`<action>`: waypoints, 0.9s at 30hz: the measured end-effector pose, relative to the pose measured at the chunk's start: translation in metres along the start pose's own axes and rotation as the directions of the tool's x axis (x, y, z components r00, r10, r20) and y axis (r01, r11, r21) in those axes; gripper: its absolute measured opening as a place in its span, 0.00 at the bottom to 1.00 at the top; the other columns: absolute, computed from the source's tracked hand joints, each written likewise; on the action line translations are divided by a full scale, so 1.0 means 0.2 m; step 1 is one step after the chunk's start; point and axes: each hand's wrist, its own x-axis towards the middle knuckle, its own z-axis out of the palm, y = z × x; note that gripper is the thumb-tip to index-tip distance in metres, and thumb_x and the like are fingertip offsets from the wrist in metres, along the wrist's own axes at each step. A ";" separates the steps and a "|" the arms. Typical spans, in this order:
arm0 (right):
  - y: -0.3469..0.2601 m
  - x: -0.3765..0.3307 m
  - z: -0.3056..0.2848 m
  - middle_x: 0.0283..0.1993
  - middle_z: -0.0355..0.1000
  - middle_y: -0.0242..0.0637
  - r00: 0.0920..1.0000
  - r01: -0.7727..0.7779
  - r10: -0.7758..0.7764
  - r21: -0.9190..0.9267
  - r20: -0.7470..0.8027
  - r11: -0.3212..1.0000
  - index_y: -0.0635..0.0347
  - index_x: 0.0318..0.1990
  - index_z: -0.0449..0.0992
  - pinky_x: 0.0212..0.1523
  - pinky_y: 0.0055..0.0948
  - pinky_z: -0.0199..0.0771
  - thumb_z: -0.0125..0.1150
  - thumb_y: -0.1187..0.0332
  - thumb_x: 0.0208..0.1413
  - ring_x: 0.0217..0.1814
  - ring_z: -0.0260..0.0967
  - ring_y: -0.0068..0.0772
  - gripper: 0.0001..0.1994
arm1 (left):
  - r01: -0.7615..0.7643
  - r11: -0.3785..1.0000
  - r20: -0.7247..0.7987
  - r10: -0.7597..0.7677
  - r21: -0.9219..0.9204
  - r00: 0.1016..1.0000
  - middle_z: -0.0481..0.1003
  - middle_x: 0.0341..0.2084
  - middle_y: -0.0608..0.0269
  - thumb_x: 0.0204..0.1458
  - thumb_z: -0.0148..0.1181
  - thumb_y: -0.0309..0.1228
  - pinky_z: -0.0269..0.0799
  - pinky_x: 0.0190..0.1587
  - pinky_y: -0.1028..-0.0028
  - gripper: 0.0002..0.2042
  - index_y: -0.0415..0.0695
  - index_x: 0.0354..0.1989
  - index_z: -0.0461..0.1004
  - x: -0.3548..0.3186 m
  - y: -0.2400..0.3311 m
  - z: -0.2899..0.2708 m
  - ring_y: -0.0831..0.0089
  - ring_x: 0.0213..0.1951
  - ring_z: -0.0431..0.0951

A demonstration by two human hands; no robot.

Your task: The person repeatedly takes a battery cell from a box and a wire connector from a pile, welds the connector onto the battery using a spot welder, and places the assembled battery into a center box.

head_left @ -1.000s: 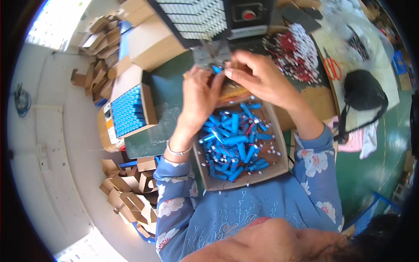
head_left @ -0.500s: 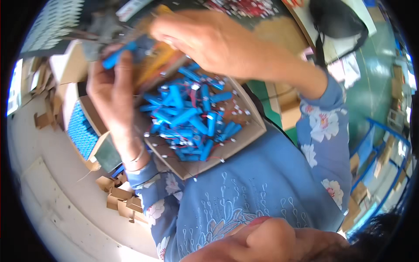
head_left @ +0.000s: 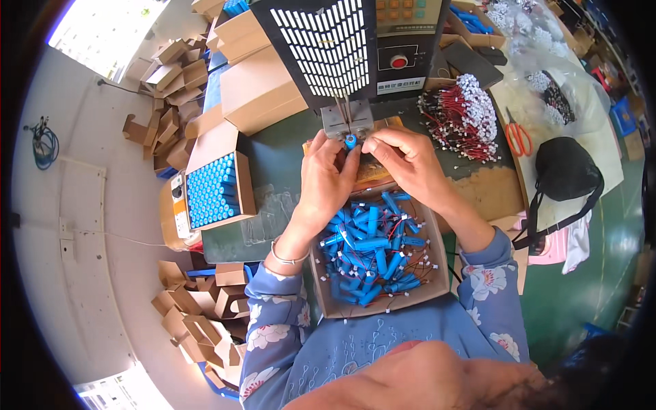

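My left hand (head_left: 326, 176) pinches a blue cylindrical battery cell (head_left: 351, 141) upright, its end facing up, beneath the two thin metal electrodes (head_left: 347, 113) of a spot welder (head_left: 404, 92). Thumb and index of my right hand (head_left: 404, 158) are pressed together beside the cell; what they hold, if anything, is too small to make out. Below both hands, an open cardboard box (head_left: 372, 311) is heaped with blue cells (head_left: 371, 244) that have red and black leads and white connectors.
Left of my hands stands a carton (head_left: 244, 179) packed with rows of blue cells. To the right lie bundled red leads with white connectors (head_left: 465, 119), orange-handled scissors (head_left: 519, 139) and a black bag (head_left: 568, 172). Empty cartons (head_left: 201, 307) are piled at the left.
The view has turned and steadied, bringing the welder fully into sight. My hands have come together at the electrodes, with the blue cell now upright in my left fingers.
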 end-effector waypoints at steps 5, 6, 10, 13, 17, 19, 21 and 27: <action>-0.01 0.08 -0.01 0.24 0.73 0.39 0.984 -0.130 0.131 -0.021 0.119 0.991 0.67 0.33 0.76 0.25 0.27 0.65 0.58 0.66 0.54 0.21 0.66 0.28 0.10 | -0.027 1.000 0.018 0.027 0.007 0.999 0.69 0.29 0.56 0.46 0.59 0.20 0.68 0.26 0.70 0.03 0.38 0.30 0.73 0.02 0.03 -0.02 0.62 0.23 0.73; 0.00 0.10 -0.01 0.23 0.73 0.39 0.976 -0.150 0.158 -0.061 0.151 0.987 0.67 0.31 0.76 0.25 0.27 0.65 0.59 0.65 0.53 0.21 0.66 0.28 0.11 | -0.028 1.000 0.022 0.028 0.003 0.999 0.69 0.30 0.56 0.46 0.59 0.19 0.69 0.27 0.69 0.03 0.38 0.30 0.73 0.02 0.03 -0.02 0.62 0.24 0.74; -0.01 0.14 -0.01 0.20 0.72 0.38 0.961 -0.198 0.191 0.017 0.201 0.980 0.69 0.27 0.75 0.25 0.28 0.64 0.58 0.66 0.51 0.21 0.66 0.25 0.12 | 0.014 0.999 0.024 -0.013 -0.037 1.000 0.70 0.31 0.55 0.46 0.58 0.19 0.70 0.28 0.69 0.03 0.38 0.30 0.73 0.01 0.02 -0.01 0.62 0.25 0.75; 0.00 0.14 0.00 0.19 0.71 0.37 0.936 -0.283 0.255 0.089 0.241 0.955 0.69 0.25 0.74 0.26 0.26 0.65 0.56 0.68 0.50 0.22 0.66 0.21 0.10 | 0.012 0.998 0.018 -0.011 -0.059 1.000 0.70 0.30 0.56 0.46 0.58 0.18 0.70 0.27 0.69 0.03 0.38 0.29 0.73 0.01 0.01 0.00 0.62 0.25 0.75; 0.04 0.15 0.01 0.19 0.71 0.34 0.937 -0.279 0.227 0.176 0.267 0.944 0.68 0.22 0.74 0.27 0.24 0.65 0.55 0.69 0.48 0.24 0.65 0.18 0.10 | 0.015 0.998 0.037 -0.013 -0.056 0.999 0.69 0.30 0.56 0.46 0.58 0.18 0.70 0.27 0.69 0.03 0.38 0.29 0.73 0.00 0.01 0.00 0.62 0.25 0.75; 0.01 0.16 0.01 0.19 0.71 0.33 0.934 -0.274 0.217 0.180 0.283 0.945 0.68 0.21 0.73 0.27 0.23 0.64 0.54 0.69 0.48 0.24 0.65 0.17 0.10 | -0.034 0.998 0.008 0.035 -0.044 0.999 0.67 0.22 0.63 0.48 0.61 0.21 0.63 0.24 0.77 0.05 0.37 0.34 0.73 0.00 -0.03 0.01 0.77 0.21 0.67; 0.04 0.15 0.02 0.18 0.69 0.32 0.947 -0.254 0.197 0.214 0.255 0.943 0.67 0.21 0.73 0.26 0.23 0.62 0.54 0.69 0.48 0.23 0.63 0.16 0.10 | -0.014 0.997 0.009 0.015 -0.076 1.000 0.67 0.23 0.62 0.48 0.61 0.21 0.64 0.25 0.76 0.05 0.37 0.33 0.73 0.00 -0.03 0.02 0.76 0.22 0.68; -0.01 0.17 0.01 0.18 0.66 0.28 0.925 -0.306 0.236 0.214 0.299 0.928 0.67 0.19 0.70 0.24 0.22 0.58 0.55 0.69 0.50 0.23 0.59 0.15 0.12 | -0.009 0.999 -0.007 0.009 -0.051 1.000 0.70 0.25 0.59 0.46 0.61 0.21 0.66 0.26 0.74 0.04 0.37 0.31 0.74 0.01 -0.03 -0.01 0.70 0.23 0.70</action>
